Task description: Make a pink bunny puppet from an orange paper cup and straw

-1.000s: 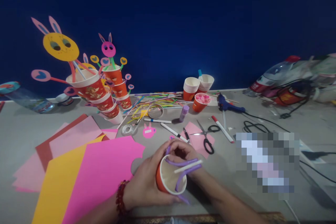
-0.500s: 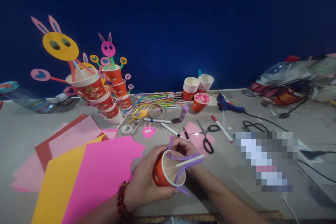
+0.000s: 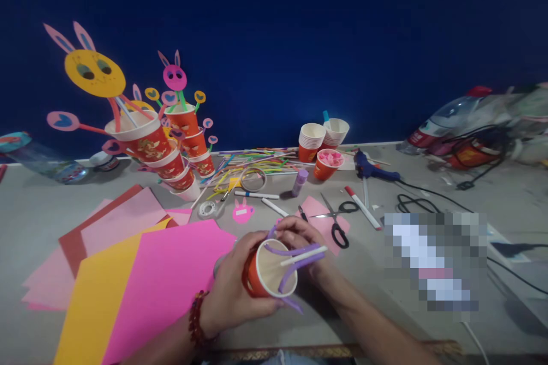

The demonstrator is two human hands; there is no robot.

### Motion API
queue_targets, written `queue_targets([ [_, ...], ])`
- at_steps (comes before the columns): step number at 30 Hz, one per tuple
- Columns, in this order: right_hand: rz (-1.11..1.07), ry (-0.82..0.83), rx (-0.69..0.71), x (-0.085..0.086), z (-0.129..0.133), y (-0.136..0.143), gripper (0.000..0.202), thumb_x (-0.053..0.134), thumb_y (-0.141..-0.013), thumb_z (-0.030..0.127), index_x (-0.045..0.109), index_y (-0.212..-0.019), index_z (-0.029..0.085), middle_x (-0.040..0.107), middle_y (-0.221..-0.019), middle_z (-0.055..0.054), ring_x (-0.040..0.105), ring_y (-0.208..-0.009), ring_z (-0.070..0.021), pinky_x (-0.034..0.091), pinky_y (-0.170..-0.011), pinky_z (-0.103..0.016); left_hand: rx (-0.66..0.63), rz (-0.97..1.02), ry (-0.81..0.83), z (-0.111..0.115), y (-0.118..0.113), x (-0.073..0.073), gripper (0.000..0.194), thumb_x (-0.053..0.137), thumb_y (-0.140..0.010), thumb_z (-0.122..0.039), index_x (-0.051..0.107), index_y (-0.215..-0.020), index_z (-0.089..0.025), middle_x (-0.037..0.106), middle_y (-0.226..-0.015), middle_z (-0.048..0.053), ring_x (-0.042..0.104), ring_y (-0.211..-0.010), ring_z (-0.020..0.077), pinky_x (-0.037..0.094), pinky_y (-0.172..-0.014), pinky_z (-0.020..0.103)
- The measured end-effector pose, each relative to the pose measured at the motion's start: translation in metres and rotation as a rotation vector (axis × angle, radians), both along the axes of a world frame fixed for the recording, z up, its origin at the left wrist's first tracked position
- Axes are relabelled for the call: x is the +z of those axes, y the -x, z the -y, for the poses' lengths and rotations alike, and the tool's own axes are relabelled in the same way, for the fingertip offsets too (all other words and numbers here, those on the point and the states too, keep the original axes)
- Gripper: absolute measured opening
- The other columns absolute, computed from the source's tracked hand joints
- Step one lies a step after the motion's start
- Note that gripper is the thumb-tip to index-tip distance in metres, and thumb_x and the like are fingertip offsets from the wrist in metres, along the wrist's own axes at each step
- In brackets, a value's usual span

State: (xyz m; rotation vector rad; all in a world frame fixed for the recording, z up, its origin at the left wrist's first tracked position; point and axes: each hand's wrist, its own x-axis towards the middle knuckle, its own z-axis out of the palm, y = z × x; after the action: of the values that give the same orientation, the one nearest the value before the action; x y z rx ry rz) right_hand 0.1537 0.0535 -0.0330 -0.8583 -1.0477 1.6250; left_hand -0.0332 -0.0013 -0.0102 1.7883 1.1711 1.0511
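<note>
My left hand (image 3: 229, 288) is wrapped round a red paper cup (image 3: 258, 279), which is tilted so its white mouth faces me and to the right. Purple pipe cleaners (image 3: 291, 278) curve out of the mouth beside a white stick (image 3: 302, 256). One purple end pokes out at the far rim and another hangs below the near rim. My right hand (image 3: 306, 235) curls round the far side, its fingertips pinching the purple end at the far rim. The cup partly hides that hand's lower fingers. Both hands are above the table, right of a pink sheet (image 3: 166, 279).
Stacked-cup figures (image 3: 145, 142) with paper faces stand at the back left. Scissors (image 3: 336, 219), markers (image 3: 362, 208) and a rabbit cutout (image 3: 242, 212) lie beyond my hands. Farther back are pipe cleaners (image 3: 269, 162), paper cups (image 3: 311, 140) and a glue gun (image 3: 374, 168) with its cord.
The cup and both hands have shifted slightly left and up. My right fingers have moved a little along the far rim. My left hand keeps its hold.
</note>
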Motion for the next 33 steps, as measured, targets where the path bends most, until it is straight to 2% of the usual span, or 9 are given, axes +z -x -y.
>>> queue_targets([
  [3, -0.005, -0.069, -0.094, 0.004, 0.000, -0.004, 0.023, 0.071, -0.086, 0.041, 0.067, -0.078, 0.020, 0.058, -0.074, -0.001, 0.051, -0.063, -0.0140, 0.041, -0.056, -0.024, 0.064, -0.073, -0.062, -0.004, 0.008, 0.005, 0.084, 0.087, -0.063, -0.033, 0.046, -0.136, -0.026, 0.065, -0.129, 0.010, 0.066, -0.116, 0.0321, 0.056, -0.098, 0.043],
  [6, 0.085, -0.224, -0.069, 0.009, 0.004, -0.006, 0.026, 0.070, -0.087, 0.039, 0.062, -0.070, 0.021, 0.055, -0.068, 0.000, 0.047, -0.058, -0.0138, 0.040, -0.053, -0.025, 0.167, -0.156, -0.114, -0.007, 0.016, 0.005, 0.085, 0.087, -0.063, -0.034, 0.046, -0.136, -0.024, 0.064, -0.131, 0.012, 0.065, -0.119, 0.0333, 0.055, -0.099, 0.045],
  [10, 0.268, -0.448, 0.049, 0.013, 0.015, -0.004, 0.012, 0.070, -0.084, 0.034, 0.068, -0.088, 0.022, 0.062, -0.071, -0.002, 0.054, -0.060, -0.0160, 0.045, -0.055, -0.027, 0.220, -0.203, -0.172, -0.008, 0.022, 0.001, 0.086, 0.086, -0.065, -0.036, 0.044, -0.138, -0.025, 0.064, -0.132, 0.012, 0.065, -0.119, 0.0326, 0.056, -0.098, 0.044],
  [13, 0.357, -0.559, 0.109, 0.014, 0.021, -0.003, 0.016, 0.069, -0.083, 0.025, 0.069, -0.098, 0.023, 0.057, -0.061, 0.002, 0.047, -0.048, -0.0126, 0.039, -0.046, -0.024, 0.216, -0.216, -0.193, -0.009, 0.024, -0.002, 0.087, 0.086, -0.066, -0.040, 0.043, -0.139, -0.025, 0.065, -0.131, 0.012, 0.066, -0.117, 0.0324, 0.057, -0.096, 0.043],
  [17, 0.393, -0.690, 0.098, 0.018, 0.021, -0.002, 0.020, 0.067, -0.079, 0.016, 0.069, -0.097, 0.024, 0.053, -0.053, 0.006, 0.046, -0.043, -0.0106, 0.037, -0.044, -0.022, 0.193, -0.210, -0.211, -0.010, 0.026, -0.005, 0.088, 0.086, -0.067, -0.042, 0.040, -0.140, -0.026, 0.064, -0.131, 0.012, 0.066, -0.116, 0.0317, 0.056, -0.097, 0.043],
  [23, 0.424, -0.764, 0.110, 0.026, 0.021, 0.000, 0.014, 0.068, -0.081, 0.016, 0.067, -0.093, 0.024, 0.050, -0.048, 0.009, 0.045, -0.039, -0.0086, 0.038, -0.045, -0.021, 0.185, -0.228, -0.262, -0.010, 0.024, -0.009, 0.086, 0.084, -0.068, -0.043, 0.040, -0.139, -0.025, 0.066, -0.126, 0.012, 0.068, -0.113, 0.0319, 0.057, -0.093, 0.042],
  [28, 0.439, -0.764, 0.142, 0.023, 0.022, 0.000, 0.013, 0.070, -0.079, 0.016, 0.067, -0.089, 0.024, 0.048, -0.046, 0.010, 0.042, -0.039, -0.0079, 0.035, -0.044, -0.020, 0.160, -0.284, -0.347, -0.011, 0.026, -0.009, 0.087, 0.084, -0.066, -0.045, 0.040, -0.139, -0.025, 0.067, -0.126, 0.014, 0.070, -0.110, 0.0321, 0.058, -0.092, 0.042],
  [33, 0.412, -0.833, 0.093, 0.020, 0.022, 0.001, 0.013, 0.069, -0.078, 0.015, 0.067, -0.088, 0.023, 0.052, -0.046, 0.010, 0.044, -0.039, -0.0076, 0.038, -0.046, -0.019, 0.126, -0.273, -0.413, -0.013, 0.029, -0.010, 0.084, 0.082, -0.069, -0.050, 0.041, -0.138, -0.023, 0.068, -0.123, 0.014, 0.071, -0.106, 0.0311, 0.060, -0.088, 0.041],
])
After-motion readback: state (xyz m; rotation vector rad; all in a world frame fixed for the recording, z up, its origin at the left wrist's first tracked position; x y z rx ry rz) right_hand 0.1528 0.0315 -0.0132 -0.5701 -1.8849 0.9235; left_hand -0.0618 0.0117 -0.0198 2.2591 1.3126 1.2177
